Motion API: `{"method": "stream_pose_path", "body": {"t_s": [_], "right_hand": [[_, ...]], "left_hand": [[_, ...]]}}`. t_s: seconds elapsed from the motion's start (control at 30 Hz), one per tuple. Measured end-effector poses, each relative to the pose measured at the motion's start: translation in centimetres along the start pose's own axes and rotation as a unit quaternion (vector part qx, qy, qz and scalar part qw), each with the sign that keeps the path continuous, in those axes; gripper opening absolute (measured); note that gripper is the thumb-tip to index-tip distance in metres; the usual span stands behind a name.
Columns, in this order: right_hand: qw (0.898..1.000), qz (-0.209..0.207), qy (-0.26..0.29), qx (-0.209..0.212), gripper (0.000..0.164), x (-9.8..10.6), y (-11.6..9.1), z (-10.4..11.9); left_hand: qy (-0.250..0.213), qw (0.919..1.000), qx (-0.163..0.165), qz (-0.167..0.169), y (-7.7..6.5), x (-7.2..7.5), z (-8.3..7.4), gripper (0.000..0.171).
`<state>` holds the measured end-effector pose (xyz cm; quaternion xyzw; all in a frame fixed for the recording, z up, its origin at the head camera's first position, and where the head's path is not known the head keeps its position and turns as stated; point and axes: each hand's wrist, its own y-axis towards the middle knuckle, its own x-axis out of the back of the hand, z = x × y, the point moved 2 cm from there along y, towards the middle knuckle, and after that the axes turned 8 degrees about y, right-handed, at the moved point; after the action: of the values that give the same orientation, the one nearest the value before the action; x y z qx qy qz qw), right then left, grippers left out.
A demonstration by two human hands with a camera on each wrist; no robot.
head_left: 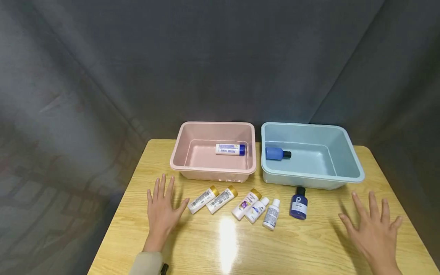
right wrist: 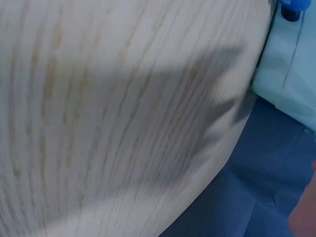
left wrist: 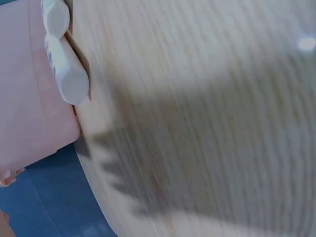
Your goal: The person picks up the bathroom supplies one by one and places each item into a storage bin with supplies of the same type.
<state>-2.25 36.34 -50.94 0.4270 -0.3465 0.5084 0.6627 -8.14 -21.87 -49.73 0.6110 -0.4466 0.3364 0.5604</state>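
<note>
My left hand [head_left: 162, 212] hovers over the left side of the table with its fingers spread, holding nothing. Nearest to it lies a white bottle with a gold cap [head_left: 203, 199], beside a second gold-capped bottle [head_left: 222, 199]. Further right come a pinkish gold-capped bottle [head_left: 246, 204], a white-capped bottle [head_left: 257, 210] and another small white bottle [head_left: 271, 215]. A dark blue bottle with a black cap [head_left: 298, 204] lies right of these. Over the table's right side my right hand [head_left: 374, 231] is spread and holds nothing. Only shadows of the hands fall on the wood in the wrist views.
At the back left stands a pink bin [head_left: 213, 175] with a white, blue-capped bottle [head_left: 229, 149] inside. Next to it, a light blue bin [head_left: 313, 182] contains a blue bottle with a black cap [head_left: 277, 153]. Dark cloth [head_left: 220, 61] hangs behind the wooden table [head_left: 192, 248].
</note>
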Motion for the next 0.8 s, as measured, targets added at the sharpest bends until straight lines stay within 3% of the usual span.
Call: {"method": "stream_pose_path", "body": {"t_s": [0.53, 0.8], "right_hand": [[1.000, -0.014, 0.000, 0.009, 0.077, 0.0, -0.9, 0.2], [1.000, -0.016, 0.006, 0.003, 0.076, 0.2, -0.9, 0.4]], "left_hand": [[-0.068, 0.9973, 0.030, -0.006, 1.8, 0.1, -1.2, 0.084], [-0.114, 0.9926, 0.028, -0.030, 3.2, 0.3, -1.5, 0.081]]}}
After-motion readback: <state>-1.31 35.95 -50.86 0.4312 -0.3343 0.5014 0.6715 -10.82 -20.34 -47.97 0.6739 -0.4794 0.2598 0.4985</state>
